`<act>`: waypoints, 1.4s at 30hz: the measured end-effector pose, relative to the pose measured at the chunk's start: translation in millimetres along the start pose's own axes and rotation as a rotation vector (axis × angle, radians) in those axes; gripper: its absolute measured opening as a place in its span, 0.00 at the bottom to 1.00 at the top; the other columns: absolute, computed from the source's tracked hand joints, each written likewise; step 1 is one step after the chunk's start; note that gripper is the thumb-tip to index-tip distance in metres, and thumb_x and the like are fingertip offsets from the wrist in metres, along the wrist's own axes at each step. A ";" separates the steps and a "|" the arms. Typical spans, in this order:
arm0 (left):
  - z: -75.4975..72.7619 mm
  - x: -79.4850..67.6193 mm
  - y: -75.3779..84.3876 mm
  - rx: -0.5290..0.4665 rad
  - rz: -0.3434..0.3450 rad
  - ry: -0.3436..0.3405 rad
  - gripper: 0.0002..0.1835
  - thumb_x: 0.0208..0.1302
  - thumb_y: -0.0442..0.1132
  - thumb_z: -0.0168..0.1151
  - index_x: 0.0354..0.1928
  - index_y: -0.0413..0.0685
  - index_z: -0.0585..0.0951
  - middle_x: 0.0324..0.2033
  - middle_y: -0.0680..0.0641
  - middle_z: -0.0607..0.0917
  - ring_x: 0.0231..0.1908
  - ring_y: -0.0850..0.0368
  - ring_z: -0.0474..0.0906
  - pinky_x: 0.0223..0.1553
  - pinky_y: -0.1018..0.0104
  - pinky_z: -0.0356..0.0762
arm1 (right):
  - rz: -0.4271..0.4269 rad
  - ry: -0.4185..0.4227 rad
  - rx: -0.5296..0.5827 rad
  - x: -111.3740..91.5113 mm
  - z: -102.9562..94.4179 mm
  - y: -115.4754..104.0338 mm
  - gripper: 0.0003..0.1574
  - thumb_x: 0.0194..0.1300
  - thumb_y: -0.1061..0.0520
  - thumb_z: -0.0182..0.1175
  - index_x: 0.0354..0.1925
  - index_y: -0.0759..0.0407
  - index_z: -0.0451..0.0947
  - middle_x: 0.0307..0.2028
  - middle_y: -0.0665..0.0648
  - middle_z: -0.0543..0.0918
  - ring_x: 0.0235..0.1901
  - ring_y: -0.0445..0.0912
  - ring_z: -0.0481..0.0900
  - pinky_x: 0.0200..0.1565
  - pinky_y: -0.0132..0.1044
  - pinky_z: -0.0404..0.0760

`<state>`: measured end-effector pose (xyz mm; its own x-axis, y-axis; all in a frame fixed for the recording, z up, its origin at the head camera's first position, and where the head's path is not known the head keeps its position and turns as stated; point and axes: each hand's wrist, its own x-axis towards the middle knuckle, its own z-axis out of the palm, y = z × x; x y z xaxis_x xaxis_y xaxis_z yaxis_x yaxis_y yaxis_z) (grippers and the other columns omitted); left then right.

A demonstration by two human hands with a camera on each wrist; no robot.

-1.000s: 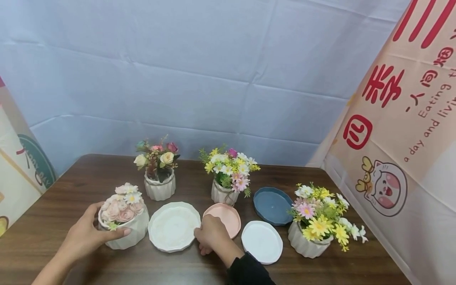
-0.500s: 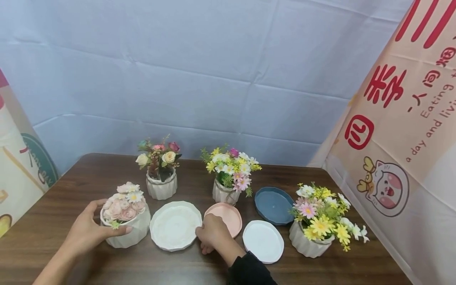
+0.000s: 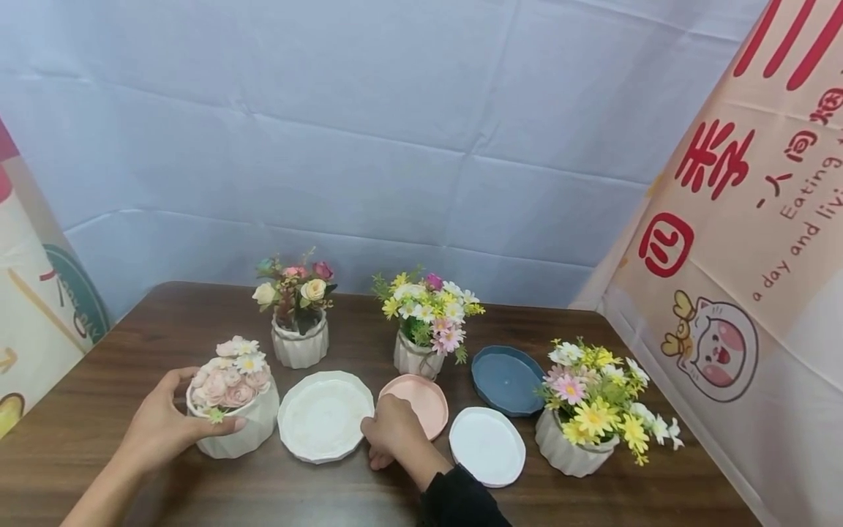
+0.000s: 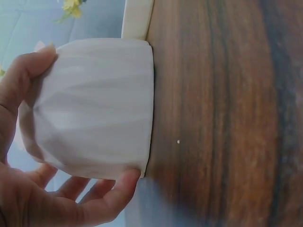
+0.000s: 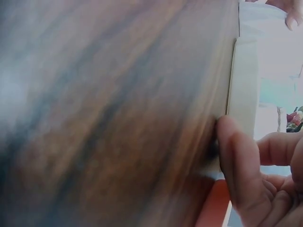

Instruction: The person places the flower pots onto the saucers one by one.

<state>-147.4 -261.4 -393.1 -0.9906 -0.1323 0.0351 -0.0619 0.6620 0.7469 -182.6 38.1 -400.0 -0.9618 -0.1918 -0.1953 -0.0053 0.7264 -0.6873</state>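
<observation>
My left hand [image 3: 161,421] grips a white ribbed flowerpot [image 3: 246,432] holding pale pink roses and white daisies. In the left wrist view its thumb lies near the pot's rim and the other fingers wrap the opposite side, while the pot [image 4: 104,113] stands upright on the table. Just right of the pot lies a large off-white saucer [image 3: 323,417] with a faceted rim. My right hand [image 3: 395,432] pinches this saucer's right edge, its fingers bent. From the right wrist, the saucer's side [image 5: 244,85] shows edge-on at the fingertips. The hand partly covers a pink saucer [image 3: 424,406] behind it.
A smaller white saucer [image 3: 487,446] and a dark blue one [image 3: 506,380] lie to the right. Potted flowers stand around: mixed roses [image 3: 299,348] at back left, daisies [image 3: 418,359] at back centre, yellow daisies [image 3: 573,446] at right. Cloth [image 3: 369,132] hangs behind the table.
The head view has shifted slightly, so the table's things appear a little farther right. Both hands keep their places on the flowerpot and the saucer.
</observation>
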 end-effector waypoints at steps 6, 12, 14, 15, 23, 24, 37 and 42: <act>0.4 1.5 0.8 -0.011 -0.010 -0.032 0.60 0.40 0.55 0.76 0.66 0.29 0.51 0.54 0.27 0.66 0.49 0.34 0.68 0.40 0.49 0.70 | 0.002 0.043 0.006 -2.4 -3.5 -1.1 0.19 0.58 0.65 0.50 0.11 0.64 0.70 0.04 0.53 0.72 0.05 0.43 0.73 0.10 0.32 0.73; 0.7 3.3 -1.6 0.014 0.028 -0.036 0.60 0.40 0.55 0.76 0.66 0.29 0.52 0.55 0.26 0.65 0.52 0.32 0.65 0.45 0.41 0.67 | -0.026 0.018 0.028 -10.5 -7.9 -2.7 0.19 0.56 0.65 0.49 0.11 0.64 0.71 0.05 0.53 0.73 0.05 0.43 0.74 0.10 0.33 0.74; -0.4 4.2 -2.8 0.020 0.042 -0.050 0.60 0.42 0.55 0.75 0.66 0.28 0.52 0.57 0.24 0.62 0.54 0.30 0.62 0.47 0.37 0.64 | -0.042 -0.006 0.039 -13.3 -8.4 -3.6 0.17 0.56 0.66 0.49 0.12 0.63 0.71 0.05 0.53 0.73 0.06 0.43 0.74 0.10 0.33 0.74; -1.0 4.5 -3.3 0.017 0.050 -0.056 0.59 0.43 0.55 0.75 0.66 0.28 0.52 0.58 0.24 0.61 0.55 0.29 0.61 0.47 0.36 0.63 | -0.055 -0.014 0.035 -14.6 -8.2 -4.4 0.17 0.55 0.66 0.49 0.12 0.63 0.70 0.05 0.52 0.73 0.06 0.43 0.74 0.11 0.32 0.74; -2.4 5.0 -5.2 -0.005 0.047 -0.092 0.58 0.42 0.55 0.75 0.66 0.30 0.53 0.58 0.26 0.63 0.56 0.29 0.60 0.47 0.34 0.61 | -0.127 -0.097 -0.031 -21.0 2.1 -11.8 0.15 0.54 0.69 0.50 0.13 0.62 0.70 0.07 0.52 0.71 0.06 0.42 0.74 0.11 0.30 0.73; -2.1 5.3 -5.2 -0.004 0.048 -0.089 0.58 0.42 0.55 0.75 0.66 0.31 0.53 0.58 0.26 0.63 0.56 0.30 0.60 0.47 0.34 0.62 | -0.126 -0.105 -0.044 -20.9 3.3 -12.6 0.15 0.55 0.69 0.50 0.14 0.62 0.70 0.07 0.53 0.72 0.06 0.42 0.74 0.11 0.29 0.73; -2.9 6.4 -0.9 0.057 0.012 -0.025 0.58 0.38 0.57 0.76 0.65 0.32 0.57 0.57 0.25 0.66 0.53 0.30 0.64 0.45 0.36 0.65 | -0.103 -0.115 -0.148 -15.4 7.6 -14.7 0.15 0.55 0.68 0.51 0.14 0.61 0.70 0.06 0.51 0.71 0.06 0.42 0.74 0.14 0.28 0.73; -2.6 6.8 -1.7 0.027 -0.029 0.007 0.60 0.36 0.58 0.77 0.65 0.31 0.57 0.56 0.25 0.67 0.52 0.32 0.65 0.45 0.40 0.67 | -0.082 -0.115 -0.108 -15.1 8.6 -15.0 0.15 0.55 0.68 0.51 0.14 0.61 0.69 0.05 0.51 0.71 0.06 0.42 0.74 0.13 0.30 0.73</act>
<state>-153.7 -265.3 -392.4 -0.9875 -0.1566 0.0189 -0.0936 0.6779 0.7292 -165.7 24.4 -392.7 -0.9195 -0.3225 -0.2246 -0.1175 0.7710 -0.6259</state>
